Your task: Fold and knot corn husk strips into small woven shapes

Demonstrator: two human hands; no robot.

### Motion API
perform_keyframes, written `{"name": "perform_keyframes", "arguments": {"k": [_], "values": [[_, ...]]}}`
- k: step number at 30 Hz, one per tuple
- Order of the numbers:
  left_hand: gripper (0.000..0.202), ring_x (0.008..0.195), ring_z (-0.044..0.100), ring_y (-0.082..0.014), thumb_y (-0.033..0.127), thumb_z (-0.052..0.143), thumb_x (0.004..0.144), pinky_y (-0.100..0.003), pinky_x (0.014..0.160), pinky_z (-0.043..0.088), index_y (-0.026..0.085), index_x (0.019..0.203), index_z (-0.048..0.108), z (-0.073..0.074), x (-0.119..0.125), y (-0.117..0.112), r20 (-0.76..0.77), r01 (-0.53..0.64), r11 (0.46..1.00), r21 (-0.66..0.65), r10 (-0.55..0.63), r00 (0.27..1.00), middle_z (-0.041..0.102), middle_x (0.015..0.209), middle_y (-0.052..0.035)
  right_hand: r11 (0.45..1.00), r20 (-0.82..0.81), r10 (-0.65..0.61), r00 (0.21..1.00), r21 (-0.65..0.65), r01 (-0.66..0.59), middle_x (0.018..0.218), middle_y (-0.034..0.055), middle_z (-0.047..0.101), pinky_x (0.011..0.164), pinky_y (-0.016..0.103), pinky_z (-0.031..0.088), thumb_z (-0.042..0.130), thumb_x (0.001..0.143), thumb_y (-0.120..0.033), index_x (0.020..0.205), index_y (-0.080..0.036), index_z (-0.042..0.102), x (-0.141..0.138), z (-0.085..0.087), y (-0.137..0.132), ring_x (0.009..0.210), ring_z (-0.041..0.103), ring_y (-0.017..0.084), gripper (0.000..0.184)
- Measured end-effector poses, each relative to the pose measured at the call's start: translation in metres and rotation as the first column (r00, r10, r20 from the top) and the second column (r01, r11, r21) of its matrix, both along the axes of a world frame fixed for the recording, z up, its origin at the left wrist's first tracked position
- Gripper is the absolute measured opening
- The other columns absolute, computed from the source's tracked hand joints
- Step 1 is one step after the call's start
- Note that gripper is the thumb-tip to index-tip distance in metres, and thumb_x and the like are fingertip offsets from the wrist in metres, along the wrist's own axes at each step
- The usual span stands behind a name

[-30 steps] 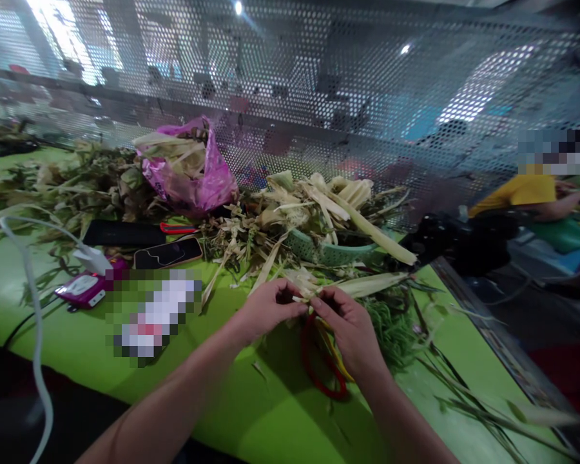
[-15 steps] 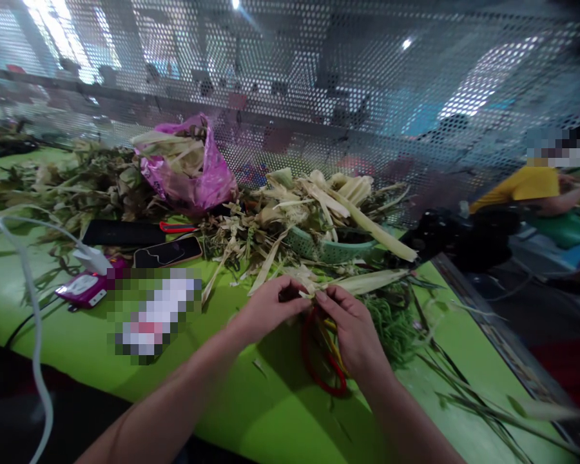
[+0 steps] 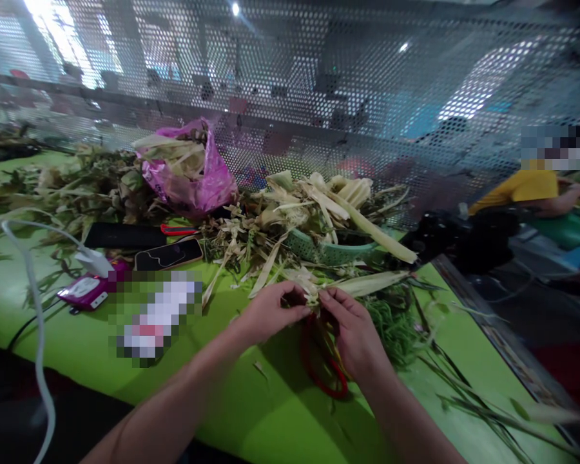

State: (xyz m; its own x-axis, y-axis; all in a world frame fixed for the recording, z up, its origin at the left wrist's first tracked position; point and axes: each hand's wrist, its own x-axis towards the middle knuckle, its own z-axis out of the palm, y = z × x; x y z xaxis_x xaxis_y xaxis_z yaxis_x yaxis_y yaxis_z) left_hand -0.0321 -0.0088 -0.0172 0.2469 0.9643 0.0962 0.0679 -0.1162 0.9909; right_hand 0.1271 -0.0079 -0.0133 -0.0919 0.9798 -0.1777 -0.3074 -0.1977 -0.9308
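Both of my hands meet over the green table, fingertips pinched around a small pale piece of dried corn husk [image 3: 312, 299]. My left hand [image 3: 274, 314] is closed, thumb and forefinger on the piece's left side. From the right, my right hand [image 3: 355, 328] pinches it too. Below the right palm are red-handled scissors [image 3: 336, 385] with some yellow on them; whether that hand supports them or they rest on the table, I cannot tell. A long husk strip [image 3: 374, 283] lies just beyond the fingers. Close by on the right is a bundle of green strands [image 3: 391, 328].
Behind my hands stands a green basket [image 3: 333, 253] heaped with husks, beside a pink plastic bag [image 3: 212, 183]. A phone [image 3: 169, 254], a red cutter [image 3: 178, 229] and a purple power strip [image 3: 89, 289] lie left. A perforated metal screen [image 3: 280, 71] borders the table; a yellow-sleeved person [image 3: 526, 187] sits right.
My fingertips have shifted slightly around the small husk piece, which now shows more between them. The view has moved very little; everything else stays put.
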Motion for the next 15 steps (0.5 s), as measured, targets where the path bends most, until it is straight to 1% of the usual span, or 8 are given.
{"name": "perform_keyframes", "arguments": {"k": [3, 4, 7, 9, 10, 12, 13, 15], "values": [[0.015, 0.066, 0.051, -0.0116, 0.028, 0.064, 0.076, -0.025, 0.064, 0.042, 0.015, 0.083, 0.059, 0.0025, -0.0024, -0.0003, 0.006, 0.034, 0.998, -0.057, -0.034, 0.999, 0.059, 0.075, -0.0003, 0.999, 0.075, 0.012, 0.997, 0.035, -0.015, 0.062, -0.0023, 0.056, 0.049, 0.021, 0.039, 0.077, 0.070, -0.036, 0.076, -0.018, 0.062, 0.0017, -0.0012, 0.0001, 0.053, 0.047, 0.010, 0.024], [0.013, 0.066, 0.051, -0.0119, 0.027, 0.063, 0.077, -0.025, 0.064, 0.041, 0.015, 0.082, 0.059, 0.0026, -0.0030, -0.0004, -0.018, 0.030, 0.999, -0.037, -0.031, 0.999, 0.059, 0.074, -0.0004, 0.999, 0.076, 0.020, 0.997, 0.034, -0.023, 0.062, -0.0024, 0.056, 0.049, 0.021, 0.039, 0.077, 0.071, -0.036, 0.076, -0.018, 0.062, 0.0019, -0.0017, 0.0001, 0.053, 0.047, 0.010, 0.024], [0.008, 0.074, 0.053, -0.0147, 0.024, 0.063, 0.076, -0.026, 0.068, 0.041, 0.016, 0.076, 0.060, 0.0009, -0.0035, -0.0003, -0.150, -0.021, 0.993, 0.116, 0.038, 0.988, 0.061, 0.076, -0.0019, 1.000, 0.015, 0.030, 0.999, -0.007, -0.029, 0.061, -0.0034, 0.054, 0.048, 0.020, 0.038, 0.078, 0.069, -0.033, 0.073, -0.018, 0.061, 0.0008, -0.0022, -0.0002, 0.052, 0.045, 0.009, 0.023], [0.009, 0.075, 0.053, -0.0153, 0.024, 0.064, 0.075, -0.027, 0.068, 0.041, 0.016, 0.074, 0.060, -0.0007, -0.0031, 0.0003, -0.147, -0.042, 0.991, 0.123, 0.060, 0.987, 0.060, 0.075, -0.0020, 0.999, -0.023, 0.025, 0.999, -0.026, -0.026, 0.062, -0.0031, 0.055, 0.050, 0.020, 0.039, 0.079, 0.068, -0.031, 0.073, -0.018, 0.062, -0.0012, -0.0009, -0.0008, 0.053, 0.046, 0.009, 0.022], [0.011, 0.074, 0.053, -0.0149, 0.026, 0.065, 0.075, -0.027, 0.068, 0.041, 0.016, 0.076, 0.061, -0.0012, -0.0027, 0.0006, -0.087, -0.045, 0.997, 0.069, 0.050, 0.995, 0.060, 0.075, -0.0018, 0.999, -0.037, 0.020, 0.999, -0.026, -0.021, 0.064, -0.0026, 0.056, 0.051, 0.021, 0.041, 0.079, 0.068, -0.031, 0.075, -0.018, 0.063, -0.0023, 0.0002, -0.0013, 0.055, 0.048, 0.010, 0.022], [0.017, 0.072, 0.054, -0.0135, 0.029, 0.068, 0.074, -0.027, 0.070, 0.043, 0.015, 0.080, 0.061, -0.0012, -0.0021, 0.0013, 0.115, -0.026, 0.995, -0.093, 0.037, 0.993, 0.061, 0.076, -0.0014, 1.000, -0.044, 0.024, 0.999, -0.013, -0.024, 0.070, -0.0016, 0.059, 0.055, 0.022, 0.043, 0.077, 0.071, -0.034, 0.082, -0.020, 0.064, -0.0047, 0.0024, -0.0029, 0.060, 0.051, 0.011, 0.022], [0.021, 0.072, 0.056, -0.0132, 0.031, 0.070, 0.072, -0.027, 0.072, 0.044, 0.015, 0.083, 0.062, -0.0008, -0.0018, 0.0015, 0.215, -0.017, 0.987, -0.162, 0.052, 0.975, 0.062, 0.078, -0.0016, 0.999, -0.027, 0.034, 0.999, 0.001, -0.034, 0.073, -0.0011, 0.060, 0.057, 0.023, 0.044, 0.075, 0.072, -0.036, 0.086, -0.020, 0.064, -0.0058, 0.0031, -0.0037, 0.062, 0.052, 0.012, 0.023], [0.028, 0.075, 0.058, -0.0132, 0.032, 0.076, 0.067, -0.027, 0.075, 0.045, 0.014, 0.084, 0.063, 0.0005, -0.0015, 0.0016, 0.343, -0.017, 0.971, -0.237, 0.100, 0.934, 0.064, 0.080, -0.0022, 0.996, 0.050, 0.074, 0.996, 0.043, -0.076, 0.079, 0.0000, 0.062, 0.063, 0.025, 0.047, 0.075, 0.072, -0.038, 0.090, -0.021, 0.064, -0.0074, 0.0030, -0.0052, 0.069, 0.056, 0.015, 0.027]]}}
